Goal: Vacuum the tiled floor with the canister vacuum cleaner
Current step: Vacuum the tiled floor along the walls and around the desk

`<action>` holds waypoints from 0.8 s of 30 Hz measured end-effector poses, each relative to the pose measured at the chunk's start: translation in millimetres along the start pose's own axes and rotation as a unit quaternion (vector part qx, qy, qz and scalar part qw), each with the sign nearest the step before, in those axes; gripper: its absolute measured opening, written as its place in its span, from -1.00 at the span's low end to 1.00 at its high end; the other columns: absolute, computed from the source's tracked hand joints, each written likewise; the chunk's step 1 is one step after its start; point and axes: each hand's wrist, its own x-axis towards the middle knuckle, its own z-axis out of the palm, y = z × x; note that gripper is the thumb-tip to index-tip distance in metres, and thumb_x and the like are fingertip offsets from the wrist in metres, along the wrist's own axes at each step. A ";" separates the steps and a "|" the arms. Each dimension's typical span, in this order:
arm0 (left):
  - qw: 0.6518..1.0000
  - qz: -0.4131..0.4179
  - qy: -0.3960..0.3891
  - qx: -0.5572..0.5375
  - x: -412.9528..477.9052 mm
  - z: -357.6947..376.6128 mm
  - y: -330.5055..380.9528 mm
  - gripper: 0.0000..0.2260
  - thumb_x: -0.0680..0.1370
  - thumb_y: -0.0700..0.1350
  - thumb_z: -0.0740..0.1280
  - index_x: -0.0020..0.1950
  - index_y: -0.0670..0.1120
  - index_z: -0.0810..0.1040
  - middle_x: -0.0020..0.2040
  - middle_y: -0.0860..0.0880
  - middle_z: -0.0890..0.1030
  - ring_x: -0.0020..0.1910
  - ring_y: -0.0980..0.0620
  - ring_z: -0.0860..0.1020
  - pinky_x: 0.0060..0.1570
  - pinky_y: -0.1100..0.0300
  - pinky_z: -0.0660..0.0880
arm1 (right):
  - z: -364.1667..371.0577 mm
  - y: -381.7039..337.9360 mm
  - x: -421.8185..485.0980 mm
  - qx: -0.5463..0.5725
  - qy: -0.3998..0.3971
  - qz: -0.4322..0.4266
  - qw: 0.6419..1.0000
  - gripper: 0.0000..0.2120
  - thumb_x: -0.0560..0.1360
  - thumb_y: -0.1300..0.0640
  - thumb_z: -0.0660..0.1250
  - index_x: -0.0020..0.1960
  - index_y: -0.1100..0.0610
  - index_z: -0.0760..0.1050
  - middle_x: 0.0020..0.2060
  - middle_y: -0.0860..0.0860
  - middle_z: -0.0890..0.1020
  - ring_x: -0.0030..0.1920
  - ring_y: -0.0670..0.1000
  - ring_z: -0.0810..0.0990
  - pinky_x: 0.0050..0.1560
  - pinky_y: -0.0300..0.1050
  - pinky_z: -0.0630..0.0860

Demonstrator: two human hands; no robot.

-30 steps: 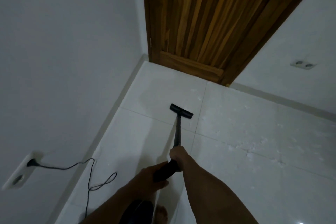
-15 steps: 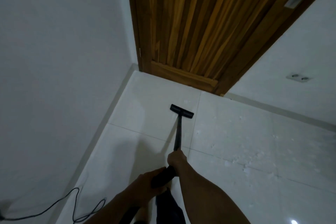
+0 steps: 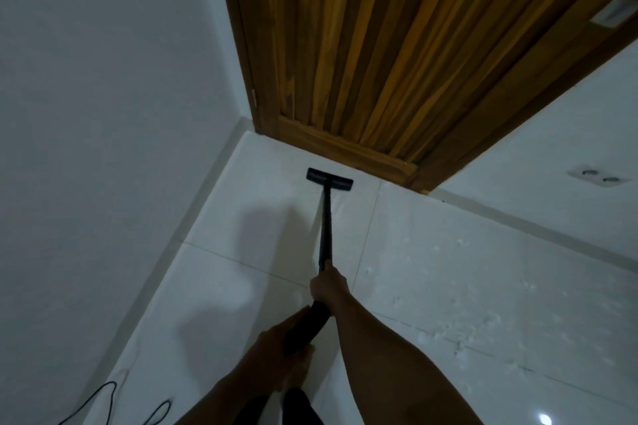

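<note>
1. the vacuum's flat black floor head [image 3: 329, 178] sits on the tiled floor [image 3: 448, 252], just short of the bottom edge of the wooden door [image 3: 397, 45] and near the corner where the left wall [image 3: 103, 79] meets it.
2. a thin black tube [image 3: 326, 228] runs straight back from the head toward the person, crossing a grout line between tiles.
3. the right hand [image 3: 328, 286] is wrapped around the near end of the tube, fingers curled tight on it, arm stretched forward.
4. the left hand [image 3: 276, 342] sits just behind it, gripping the thicker black handle part [image 3: 309, 323], fingers folded around it.
5. a bare foot [image 3: 300, 373] shows on the tile under the left hand; the canister body itself can't be made out.
6. small white crumbs [image 3: 459, 338] are scattered over the tiles to the right of the tube, well apart from the head.
7. a thin black cord [image 3: 103, 400] loops on the floor at the lower left, beside the wall.
8. a double socket [image 3: 599, 178] is set low in the right wall [image 3: 552, 148], and a bright spot of light [image 3: 544, 419] reflects on the tile at the lower right.
</note>
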 end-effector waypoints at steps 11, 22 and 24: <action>0.999 -0.006 0.050 0.000 35.3 -58.4 37.3 -0.43 0.60 -0.06 0.36 0.53 0.20 0.19 0.37 0.04 0.51 -0.46 0.30 0.55 -0.42 0.37 0.48 | -21.4 -51.8 44.8 0.429 -0.114 0.130 0.886 -0.46 0.58 0.19 0.25 0.52 0.04 0.22 -0.15 0.21 0.57 -0.34 0.13 0.57 -0.33 -0.06 0.59; 0.999 -0.011 0.028 -0.040 43.4 -69.0 57.6 -0.44 0.59 -0.08 0.37 0.54 0.13 0.24 0.02 -0.08 0.67 -0.31 0.01 0.68 -0.38 0.17 0.57 | -25.3 -59.8 59.3 0.436 -0.011 0.157 0.886 -0.73 0.60 0.06 0.29 0.11 0.27 0.51 -0.34 0.15 0.59 -0.52 0.05 0.52 -0.43 -0.13 0.53; 0.998 -0.016 0.032 -0.047 41.4 -67.7 62.3 -0.45 0.60 -0.11 0.36 0.53 0.13 0.25 0.12 -0.13 0.67 -0.03 -0.18 0.67 -0.14 0.07 0.62 | -25.5 -57.6 60.2 0.425 0.002 0.158 0.891 -0.74 0.59 0.06 0.28 0.13 0.25 0.51 -0.29 0.16 0.62 -0.51 0.06 0.53 -0.44 -0.14 0.53</action>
